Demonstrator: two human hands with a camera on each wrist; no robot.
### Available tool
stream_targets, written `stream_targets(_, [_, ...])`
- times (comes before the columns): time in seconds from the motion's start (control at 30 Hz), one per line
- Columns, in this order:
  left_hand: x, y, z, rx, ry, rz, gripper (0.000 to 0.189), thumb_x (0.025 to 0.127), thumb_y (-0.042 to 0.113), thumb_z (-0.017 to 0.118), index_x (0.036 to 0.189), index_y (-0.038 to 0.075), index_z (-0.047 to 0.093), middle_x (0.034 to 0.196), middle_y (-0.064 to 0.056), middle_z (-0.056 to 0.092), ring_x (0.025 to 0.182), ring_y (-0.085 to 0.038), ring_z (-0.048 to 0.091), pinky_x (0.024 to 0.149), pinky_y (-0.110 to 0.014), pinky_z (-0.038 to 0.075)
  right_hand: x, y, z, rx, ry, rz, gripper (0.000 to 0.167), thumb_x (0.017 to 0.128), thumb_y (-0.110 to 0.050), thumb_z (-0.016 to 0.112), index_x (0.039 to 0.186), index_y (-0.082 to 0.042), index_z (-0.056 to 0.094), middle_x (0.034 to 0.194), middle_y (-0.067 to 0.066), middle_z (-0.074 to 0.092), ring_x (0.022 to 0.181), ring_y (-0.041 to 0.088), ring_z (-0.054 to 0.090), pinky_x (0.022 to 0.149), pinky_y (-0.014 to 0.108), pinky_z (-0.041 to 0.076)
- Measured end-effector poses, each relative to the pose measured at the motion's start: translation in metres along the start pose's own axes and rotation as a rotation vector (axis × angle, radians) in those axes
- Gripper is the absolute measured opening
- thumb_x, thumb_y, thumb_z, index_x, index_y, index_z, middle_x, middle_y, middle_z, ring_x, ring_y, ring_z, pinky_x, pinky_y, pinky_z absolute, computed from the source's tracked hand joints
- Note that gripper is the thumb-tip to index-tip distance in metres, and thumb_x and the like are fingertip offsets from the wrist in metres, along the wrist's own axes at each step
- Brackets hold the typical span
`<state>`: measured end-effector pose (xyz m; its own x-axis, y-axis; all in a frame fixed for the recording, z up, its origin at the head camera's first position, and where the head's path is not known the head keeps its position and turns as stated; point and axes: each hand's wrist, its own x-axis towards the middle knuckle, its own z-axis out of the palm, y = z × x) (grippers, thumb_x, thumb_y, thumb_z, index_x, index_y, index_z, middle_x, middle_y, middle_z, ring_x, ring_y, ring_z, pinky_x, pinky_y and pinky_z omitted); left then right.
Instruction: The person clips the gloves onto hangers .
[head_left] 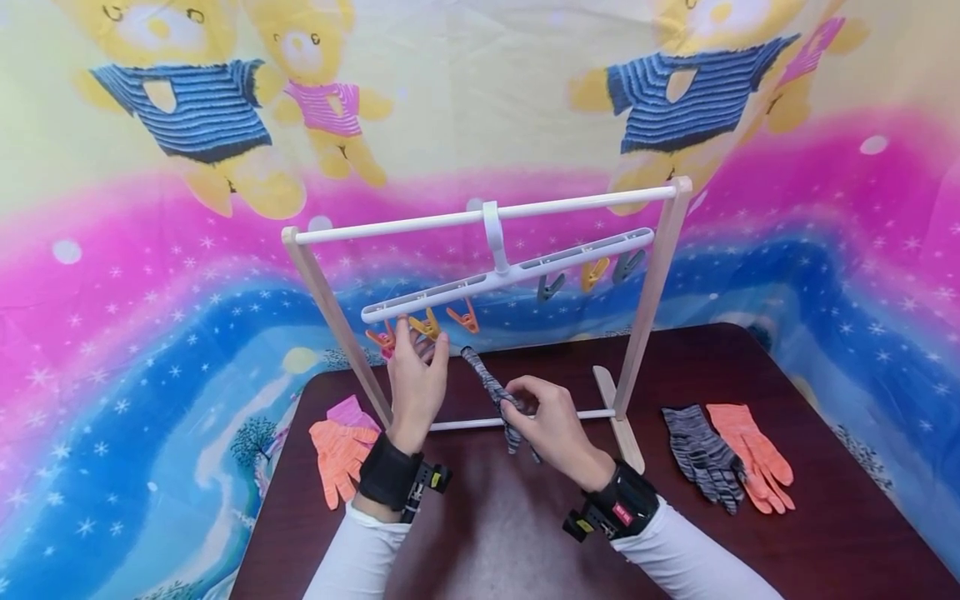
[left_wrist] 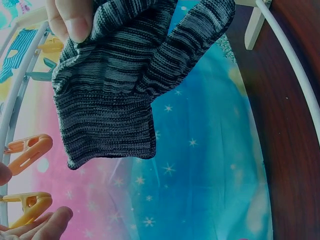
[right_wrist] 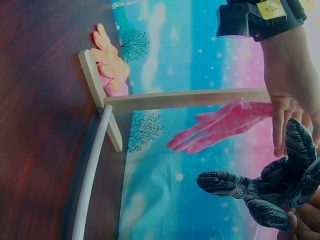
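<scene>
My right hand (head_left: 551,425) pinches a black-and-grey striped knit glove (left_wrist: 105,100) in front of the rack, its cuff toward the hanger. Close under the left end of a white clip hanger (head_left: 498,282), my left hand (head_left: 416,383) is raised with thumb and fingers apart. A yellow clip (left_wrist: 32,207) lies between those fingertips in the left wrist view. Beside it hang an orange clip (head_left: 463,317) and a pink clip (head_left: 380,339). A pink glove (right_wrist: 225,125) hangs beyond my left hand in the right wrist view, mostly hidden by that hand in the head view.
The hanger hooks over the top bar (head_left: 390,225) of a wooden rack (head_left: 651,308). Its right half carries grey-green and yellow clips (head_left: 595,273). Orange and pink gloves (head_left: 333,454) lie at the table's left; striped (head_left: 697,450) and orange (head_left: 753,458) gloves lie at right.
</scene>
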<state>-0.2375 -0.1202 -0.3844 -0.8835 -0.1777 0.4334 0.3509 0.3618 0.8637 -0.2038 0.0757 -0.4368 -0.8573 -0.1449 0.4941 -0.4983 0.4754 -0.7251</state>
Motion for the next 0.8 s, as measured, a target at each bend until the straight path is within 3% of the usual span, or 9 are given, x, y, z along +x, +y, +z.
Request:
stream_targets(0.3, [0.005,0.002,-0.002,0.034,0.058,-0.002,0.049,0.101,0.029,0.063,0.14,0.003,0.05,0.13,-0.021,0.068,0.113,-0.03,0.072,0.095,-0.04,0.058,0.002,-0.004,0.002,0.003,-0.001,-0.004,0.012,0.087,-0.008,0.075,0.099,-0.01,0.072,0.081,-0.001,0.069,0.068,0.005,0.056,0.063,0.022,0.05])
stream_targets(0.57, [0.013,0.003,-0.002,0.021,0.144,-0.03,0.054,0.095,0.031,0.071,0.135,-0.003,0.059,0.109,-0.023,0.075,0.097,-0.031,0.077,0.085,-0.044,0.061,0.001,-0.005,0.002,0.002,-0.009,0.002,0.012,0.088,-0.008,0.075,0.099,-0.01,0.072,0.08,-0.001,0.067,0.067,0.005,0.055,0.063,0.022,0.049])
stream_targets(0.7, [0.015,0.004,-0.004,0.024,0.158,-0.03,0.057,0.092,0.031,0.074,0.136,-0.003,0.06,0.105,-0.022,0.076,0.092,-0.03,0.077,0.084,-0.042,0.061,0.001,-0.006,0.003,0.003,-0.012,0.003,0.011,0.088,-0.008,0.074,0.099,-0.01,0.072,0.08,-0.001,0.067,0.067,0.005,0.054,0.063,0.021,0.048])
stream_targets(0.8, [0.016,0.004,-0.004,0.025,0.152,-0.016,0.049,0.092,0.03,0.075,0.128,-0.001,0.066,0.102,-0.02,0.078,0.088,-0.028,0.078,0.081,-0.04,0.062,0.001,-0.006,0.003,0.002,-0.01,0.002,0.011,0.088,-0.008,0.074,0.099,-0.01,0.072,0.08,-0.001,0.067,0.067,0.006,0.054,0.063,0.021,0.048])
